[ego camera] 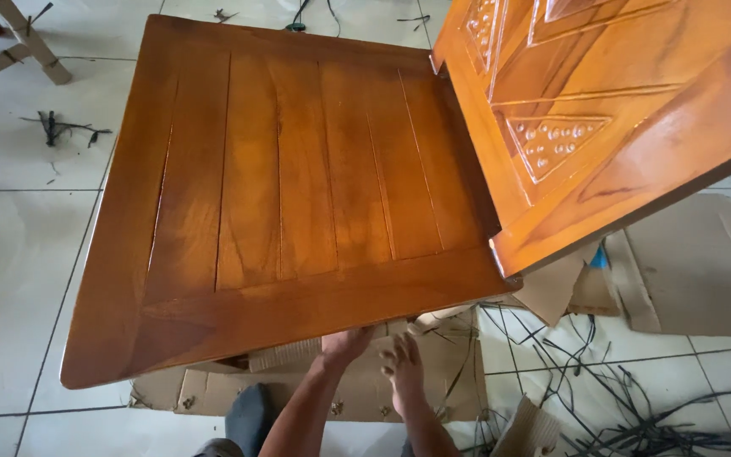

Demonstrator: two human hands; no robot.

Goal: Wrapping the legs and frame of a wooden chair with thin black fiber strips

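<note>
One glossy brown wooden chair (298, 195) stands on the white tiled floor (10, 254), its carved backrest (602, 118) rising at right. Two hands reach under the seat's front edge: the left hand (344, 345) touches the underside, its grip hidden, so I cannot tell; the right hand (405, 366) hangs released, fingers spread. Several flattened brown cardboard sheets (695, 262) and many black plastic straps (619, 406) lie beneath.

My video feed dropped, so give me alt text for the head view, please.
Seen from above, a glossy brown wooden chair with a slatted seat and carved backrest stands on white floor tiles. Below its front edge, the left hand and right hand reach under the seat, over flattened cardboard, with black plastic straps scattered nearby.
</note>
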